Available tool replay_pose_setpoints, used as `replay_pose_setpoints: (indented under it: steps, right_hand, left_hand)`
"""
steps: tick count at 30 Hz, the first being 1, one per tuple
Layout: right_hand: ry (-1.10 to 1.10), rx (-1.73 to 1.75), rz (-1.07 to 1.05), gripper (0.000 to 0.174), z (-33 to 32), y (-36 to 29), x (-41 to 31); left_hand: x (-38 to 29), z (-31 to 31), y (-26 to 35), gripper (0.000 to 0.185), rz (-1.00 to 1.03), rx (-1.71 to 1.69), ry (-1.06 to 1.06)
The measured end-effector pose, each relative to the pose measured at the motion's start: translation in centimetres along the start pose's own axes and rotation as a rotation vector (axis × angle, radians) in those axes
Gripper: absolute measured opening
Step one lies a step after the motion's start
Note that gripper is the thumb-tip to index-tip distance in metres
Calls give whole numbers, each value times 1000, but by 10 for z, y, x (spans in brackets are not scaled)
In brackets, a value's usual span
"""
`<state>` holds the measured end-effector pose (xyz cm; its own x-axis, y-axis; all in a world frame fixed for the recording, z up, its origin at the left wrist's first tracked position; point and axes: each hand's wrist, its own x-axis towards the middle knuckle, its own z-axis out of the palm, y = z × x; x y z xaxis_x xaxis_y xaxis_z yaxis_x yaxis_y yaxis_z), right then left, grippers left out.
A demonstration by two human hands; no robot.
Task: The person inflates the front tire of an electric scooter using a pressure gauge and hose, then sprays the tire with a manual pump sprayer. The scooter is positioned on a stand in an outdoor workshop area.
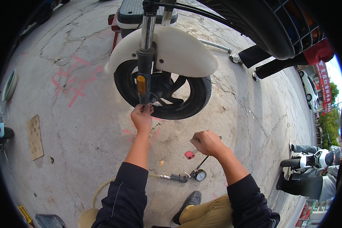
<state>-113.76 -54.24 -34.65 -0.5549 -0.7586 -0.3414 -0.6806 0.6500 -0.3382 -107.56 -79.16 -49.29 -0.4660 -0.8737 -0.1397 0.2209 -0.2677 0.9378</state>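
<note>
The front wheel (196, 105) of a scooter or motorbike stands before me, under a pale plastic mudguard (182, 54). My left hand (142, 115) has its fingertips together at the bottom end of the fork leg (146, 65), by the wheel axle; whether they hold a small part is hidden. An orange reflector (141, 85) sits on that leg. My right hand (208, 142) is curled around a tool with a red handle end (189, 155); the rest of it is mostly hidden. Below, a tyre inflator with a round pressure gauge (200, 175) lies on the ground, joined to a yellowish air hose (101, 188).
A flat piece of cardboard (35, 137) lies at left, with a dark tray (49, 221) at bottom left. A cooler-like box (128, 17) stands behind the wheel. One person's legs (253, 58) are at upper right; people and a white motorbike (307, 162) are farther right.
</note>
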Motion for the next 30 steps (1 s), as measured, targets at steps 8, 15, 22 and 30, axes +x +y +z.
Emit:
replay_pose_setpoints:
  steps: [8,15,22,30]
  right_hand:
    - [-6,1,12,25,-2,-1,1]
    - [1,-4,15,26,-3,-2,0]
    - [0,-14,24,26,-4,-4,0]
    - [4,-13,15,25,-3,-1,1]
  left_hand:
    - [1,-1,13,24,-329,16,-40]
    - [11,-2,-3,25,152,455,-39]
    - [6,-7,2,18,-195,242,-93]
    - [2,0,6,24,-110,362,-75]
